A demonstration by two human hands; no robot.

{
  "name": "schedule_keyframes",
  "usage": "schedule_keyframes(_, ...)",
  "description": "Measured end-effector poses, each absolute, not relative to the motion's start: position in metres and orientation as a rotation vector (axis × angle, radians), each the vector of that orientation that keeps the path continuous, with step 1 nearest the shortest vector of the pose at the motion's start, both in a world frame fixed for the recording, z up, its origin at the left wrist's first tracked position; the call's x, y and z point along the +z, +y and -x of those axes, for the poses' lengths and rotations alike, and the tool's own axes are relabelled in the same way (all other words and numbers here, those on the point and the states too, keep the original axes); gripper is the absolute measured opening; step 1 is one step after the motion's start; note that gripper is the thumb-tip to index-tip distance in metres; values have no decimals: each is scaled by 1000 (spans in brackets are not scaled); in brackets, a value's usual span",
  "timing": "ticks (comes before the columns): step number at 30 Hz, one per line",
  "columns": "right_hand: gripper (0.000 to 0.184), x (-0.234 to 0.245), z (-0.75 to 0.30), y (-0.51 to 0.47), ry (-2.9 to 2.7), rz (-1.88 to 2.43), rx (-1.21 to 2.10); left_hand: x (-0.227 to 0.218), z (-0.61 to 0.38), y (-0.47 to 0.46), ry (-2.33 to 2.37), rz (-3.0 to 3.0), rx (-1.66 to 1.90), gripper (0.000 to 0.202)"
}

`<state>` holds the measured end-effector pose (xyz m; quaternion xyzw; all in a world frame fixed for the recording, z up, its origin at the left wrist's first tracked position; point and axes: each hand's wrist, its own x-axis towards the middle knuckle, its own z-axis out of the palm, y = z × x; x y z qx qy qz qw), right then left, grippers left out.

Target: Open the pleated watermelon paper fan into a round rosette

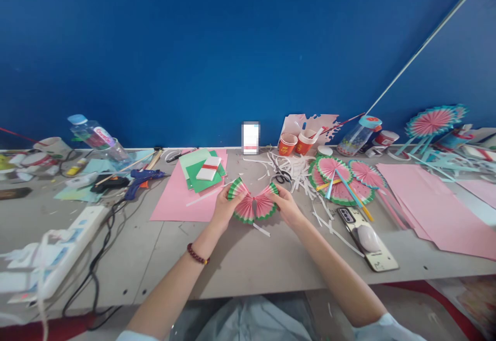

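Note:
A pleated paper fan (253, 207), pink with a green and white edge like a watermelon, is spread between my hands just above the table. My left hand (227, 204) grips its left end, and my right hand (287, 204) grips its right end. The folds meet at a pinched centre, with a gap showing below it and the upper side unfilled. A white paper strip (262, 230) lies on the table under the fan. Black-handled scissors (282, 176) rest beyond my right hand among white paper strips (302, 173).
Left are pink paper (170, 199), green sheets (205, 183), a blue glue gun (143, 178), a power strip (73, 253) and a bottle (96, 134). Right are finished watermelon fans (344, 191), a phone (382, 263) bearing a white mouse (368, 238), paper cups (288, 144) and pink sheets (445, 206).

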<state>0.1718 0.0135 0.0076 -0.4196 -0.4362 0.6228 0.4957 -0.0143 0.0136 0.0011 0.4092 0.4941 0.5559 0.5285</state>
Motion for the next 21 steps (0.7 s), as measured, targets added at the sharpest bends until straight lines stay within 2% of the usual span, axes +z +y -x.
schedule_keyframes(7,22,2,-175,17,-1019,1141,1488,5,16,15,1180,-986,1277,45)
schedule_keyframes(21,11,11,-185,21,-1120,1080,1445,9,16,14,1200,-990,1239,50)
